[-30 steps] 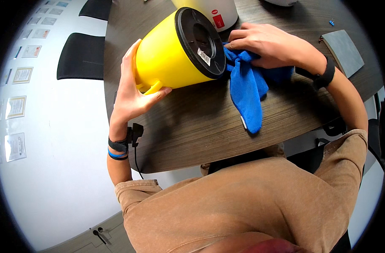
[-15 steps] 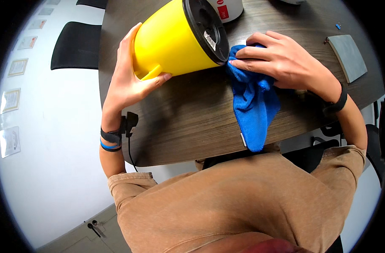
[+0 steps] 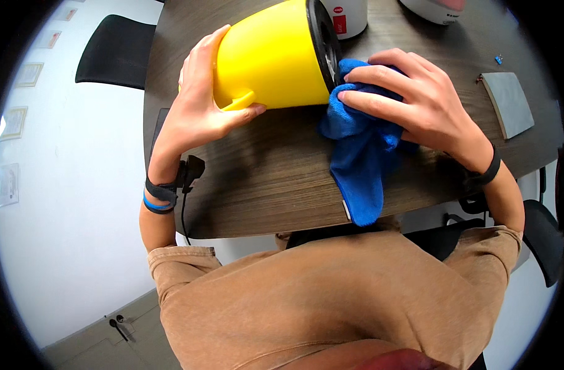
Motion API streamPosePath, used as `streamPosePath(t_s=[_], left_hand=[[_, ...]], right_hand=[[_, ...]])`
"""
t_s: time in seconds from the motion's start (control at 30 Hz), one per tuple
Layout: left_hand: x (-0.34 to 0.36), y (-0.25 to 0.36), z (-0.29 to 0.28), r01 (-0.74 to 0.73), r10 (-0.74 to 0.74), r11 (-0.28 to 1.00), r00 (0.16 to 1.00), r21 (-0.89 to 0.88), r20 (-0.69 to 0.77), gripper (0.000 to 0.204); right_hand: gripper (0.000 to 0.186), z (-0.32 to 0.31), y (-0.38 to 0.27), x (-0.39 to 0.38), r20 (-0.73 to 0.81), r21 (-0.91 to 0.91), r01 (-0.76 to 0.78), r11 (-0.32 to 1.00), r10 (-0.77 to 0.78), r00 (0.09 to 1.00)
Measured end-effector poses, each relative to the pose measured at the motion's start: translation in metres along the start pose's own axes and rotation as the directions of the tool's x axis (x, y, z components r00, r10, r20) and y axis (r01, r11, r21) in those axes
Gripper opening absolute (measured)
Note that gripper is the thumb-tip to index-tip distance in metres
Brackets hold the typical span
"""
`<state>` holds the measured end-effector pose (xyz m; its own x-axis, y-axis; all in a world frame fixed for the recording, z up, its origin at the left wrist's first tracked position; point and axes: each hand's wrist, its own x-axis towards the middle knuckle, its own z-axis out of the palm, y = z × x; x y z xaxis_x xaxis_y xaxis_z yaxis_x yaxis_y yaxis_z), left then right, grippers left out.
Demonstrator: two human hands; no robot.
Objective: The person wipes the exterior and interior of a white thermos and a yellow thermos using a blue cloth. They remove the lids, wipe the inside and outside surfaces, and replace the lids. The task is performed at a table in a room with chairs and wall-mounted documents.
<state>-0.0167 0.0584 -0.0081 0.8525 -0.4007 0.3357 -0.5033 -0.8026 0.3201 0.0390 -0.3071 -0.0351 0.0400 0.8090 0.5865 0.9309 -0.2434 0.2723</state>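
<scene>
A yellow tapered container (image 3: 266,58) with a black end (image 3: 323,46) is tilted on its side above the table. My left hand (image 3: 202,92) grips its left end, with the thumb beside a small yellow tab (image 3: 242,100). In my right hand (image 3: 411,95) is a bunched blue cloth (image 3: 362,157), pressed up to the lower rim of the black end. The fingers curl over the cloth's top, and its loose part hangs toward the table's front edge. The palm side of my right hand is hidden.
Behind the container, on the dark wooden table (image 3: 276,185), stand a white container with a red label (image 3: 351,18) and a white and pink one (image 3: 439,9). A grey notebook (image 3: 509,105) and a small blue item (image 3: 498,60) lie right. A black plug (image 3: 192,172) sits near my left wrist.
The yellow container has turned in my left hand, so its black end shows more edge-on. My right hand and the cloth have shifted along the rim, and the cloth is more bunched.
</scene>
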Motion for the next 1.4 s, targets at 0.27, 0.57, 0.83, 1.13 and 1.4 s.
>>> streamPosePath(t_s=[0.27, 0.57, 0.83, 1.13, 1.4], left_hand=[[-0.007, 0.001, 0.001, -0.049, 0.050, 0.998, 0.998, 0.028, -0.032, 0.110], [-0.003, -0.001, 0.001, -0.016, 0.015, 0.999, 0.999, -0.042, -0.032, 0.108], [0.001, 0.000, -0.002, -0.017, 0.017, 0.998, 1.000, -0.063, -0.007, 0.109], [0.000, 0.004, -0.001, -0.052, 0.051, 0.998, 0.999, -0.033, -0.007, 0.113], [-0.008, 0.005, -0.001, -0.090, 0.090, 0.996, 0.996, 0.022, -0.025, 0.111]], right_hand=[[0.055, -0.011, 0.008, 0.036, -0.042, 0.083, -0.059, 0.995, 0.062, 0.997], [0.048, 0.009, -0.002, -0.009, 0.244, 0.108, -0.150, 0.983, 0.120, 0.962], [0.045, 0.022, 0.020, -0.010, 0.396, 0.255, -0.454, 0.854, 0.336, 0.855], [0.047, 0.036, 0.070, 0.008, 0.215, 0.519, -0.484, 0.704, 0.441, 0.872], [0.057, -0.004, 0.065, 0.059, 0.033, 0.597, -0.269, 0.756, 0.312, 0.950]])
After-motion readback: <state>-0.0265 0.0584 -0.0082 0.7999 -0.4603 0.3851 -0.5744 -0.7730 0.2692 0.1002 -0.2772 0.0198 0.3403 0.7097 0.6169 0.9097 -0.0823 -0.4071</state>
